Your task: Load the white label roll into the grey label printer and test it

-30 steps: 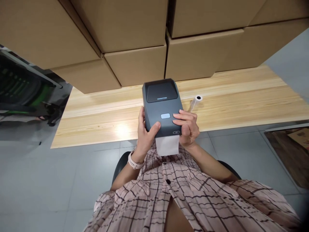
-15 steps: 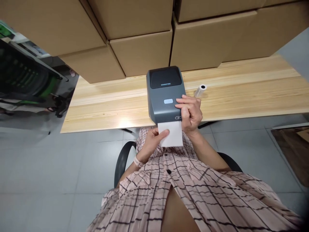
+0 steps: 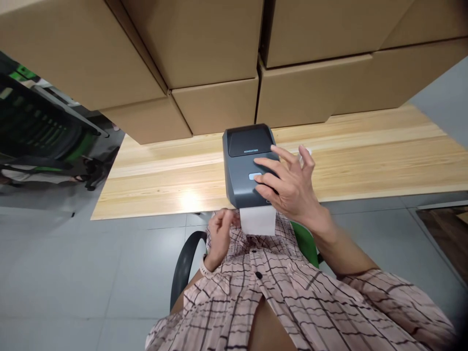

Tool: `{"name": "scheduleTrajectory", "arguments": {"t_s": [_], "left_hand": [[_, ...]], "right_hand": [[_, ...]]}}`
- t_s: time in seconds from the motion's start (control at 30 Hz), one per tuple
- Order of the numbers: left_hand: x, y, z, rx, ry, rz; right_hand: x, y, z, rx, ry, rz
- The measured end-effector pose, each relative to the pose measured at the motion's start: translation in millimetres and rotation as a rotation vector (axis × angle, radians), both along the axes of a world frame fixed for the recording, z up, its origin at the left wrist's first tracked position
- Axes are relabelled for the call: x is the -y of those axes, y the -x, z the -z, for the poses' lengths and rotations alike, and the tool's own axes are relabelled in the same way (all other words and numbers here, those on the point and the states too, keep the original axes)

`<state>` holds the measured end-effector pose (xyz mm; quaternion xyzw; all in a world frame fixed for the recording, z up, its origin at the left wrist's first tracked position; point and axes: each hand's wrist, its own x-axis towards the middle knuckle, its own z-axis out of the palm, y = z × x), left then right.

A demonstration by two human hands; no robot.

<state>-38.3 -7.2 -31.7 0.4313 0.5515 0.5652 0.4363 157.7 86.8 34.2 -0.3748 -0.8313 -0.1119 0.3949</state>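
Note:
A dark grey label printer (image 3: 241, 187) stands at the table's front edge, with a light button on its sloped top. From its front slot hangs a blank white paper strip (image 3: 258, 222). My right hand (image 3: 288, 183) is over the printer's right side, fingers spread, with one fingertip at the button. It holds nothing. My left hand (image 3: 219, 229) is just left of the paper and apart from it, its fingers curled in and slightly blurred, with nothing visible in them. A small white paper roll (image 3: 308, 152) on the table is mostly hidden behind my right hand.
Stacked cardboard boxes (image 3: 215, 105) stand along the back of the wooden table (image 3: 153, 180), close behind the printer. A black chair armrest (image 3: 185, 258) is at my left. Dark chairs (image 3: 40, 117) stand beyond the table at far left.
My left hand has let go of the paper and moved left. My right hand has gone from gripping the printer's front right corner to spreading over its top. The view has tilted upward.

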Motion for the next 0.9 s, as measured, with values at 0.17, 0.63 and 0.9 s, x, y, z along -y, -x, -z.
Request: {"name": "scheduleTrajectory", "arguments": {"t_s": [0.17,0.63,0.9], "left_hand": [[-20.0,4.2,-2.9,-0.188,-0.330,-0.257],[-27.6,-5.7,-3.5,-0.207,-0.193,0.097],[-37.5,1.3,-8.6,-0.378,-0.334,0.020]], "right_hand": [[-7.5,0.5,-2.6,0.016,0.165,-0.068],[31.7,-9.5,59.2,-0.580,0.536,-0.017],[29.0,-13.6,35.2,-0.599,0.546,-0.048]]}}
